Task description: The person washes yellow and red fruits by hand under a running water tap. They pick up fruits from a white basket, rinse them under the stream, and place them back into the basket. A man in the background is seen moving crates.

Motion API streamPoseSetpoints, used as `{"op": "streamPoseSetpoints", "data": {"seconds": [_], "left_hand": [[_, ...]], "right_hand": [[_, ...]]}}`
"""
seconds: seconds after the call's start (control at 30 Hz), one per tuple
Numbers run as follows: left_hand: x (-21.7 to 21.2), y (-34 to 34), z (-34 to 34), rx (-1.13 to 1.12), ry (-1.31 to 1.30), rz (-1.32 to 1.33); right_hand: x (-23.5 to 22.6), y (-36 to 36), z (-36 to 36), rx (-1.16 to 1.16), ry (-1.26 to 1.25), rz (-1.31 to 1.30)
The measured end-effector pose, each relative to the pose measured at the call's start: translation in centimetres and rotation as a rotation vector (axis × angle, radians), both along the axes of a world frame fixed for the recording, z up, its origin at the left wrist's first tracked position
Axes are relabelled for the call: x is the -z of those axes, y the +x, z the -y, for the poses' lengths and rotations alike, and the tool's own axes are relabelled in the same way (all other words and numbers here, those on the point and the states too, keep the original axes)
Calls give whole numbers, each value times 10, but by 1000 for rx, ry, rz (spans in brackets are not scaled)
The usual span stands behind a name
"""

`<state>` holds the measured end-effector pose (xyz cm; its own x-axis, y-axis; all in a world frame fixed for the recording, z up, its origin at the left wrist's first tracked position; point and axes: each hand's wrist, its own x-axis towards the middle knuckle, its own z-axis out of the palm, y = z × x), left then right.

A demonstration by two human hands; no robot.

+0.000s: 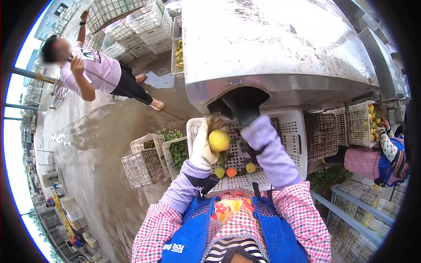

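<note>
My left hand (203, 147) wears a cream glove and is closed around a round yellow fruit (219, 141), above a white plastic crate (300, 144). My right arm, in a lilac sleeve, reaches to the dark opening (239, 97) in the steel housing (285, 83). There my right hand (244, 109) looks dark-gloved, and its fingers are lost in shadow. At the crate's near side lie a green fruit (219, 172), an orange fruit (231, 172) and a smaller yellow fruit (250, 168).
A brown crate (322, 136) adjoins mine on the right. Beyond it, another worker (386, 153) handles fruit in a white crate (358, 125). Crates with leaves (176, 153) stand left on the wet floor. A person in pink (94, 70) stands far left near stacked crates (144, 30).
</note>
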<state>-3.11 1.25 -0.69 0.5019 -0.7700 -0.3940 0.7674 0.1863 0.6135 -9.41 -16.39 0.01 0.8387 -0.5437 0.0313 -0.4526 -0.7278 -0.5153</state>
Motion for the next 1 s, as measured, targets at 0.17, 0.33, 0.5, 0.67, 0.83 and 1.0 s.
{"op": "streamPoseSetpoints", "data": {"seconds": [0.17,0.33,0.5,0.67,0.83,1.0], "left_hand": [[-2,-5,1,5,14,150],[-35,-28,12,-42,-45,287],[-32,-26,1,263,-29,0],[-43,-25,5,146,158,521],[-18,-18,14,-27,193,577],[1,-8,-4,-13,326,292]], "right_hand": [[-3,-71,-78,42,-7,417],[5,-83,-101,170,97,549],[18,-95,-93,114,44,639],[3,-87,-103,250,17,536],[26,-53,-78,342,-250,490],[68,-4,-28,457,-82,369]]}}
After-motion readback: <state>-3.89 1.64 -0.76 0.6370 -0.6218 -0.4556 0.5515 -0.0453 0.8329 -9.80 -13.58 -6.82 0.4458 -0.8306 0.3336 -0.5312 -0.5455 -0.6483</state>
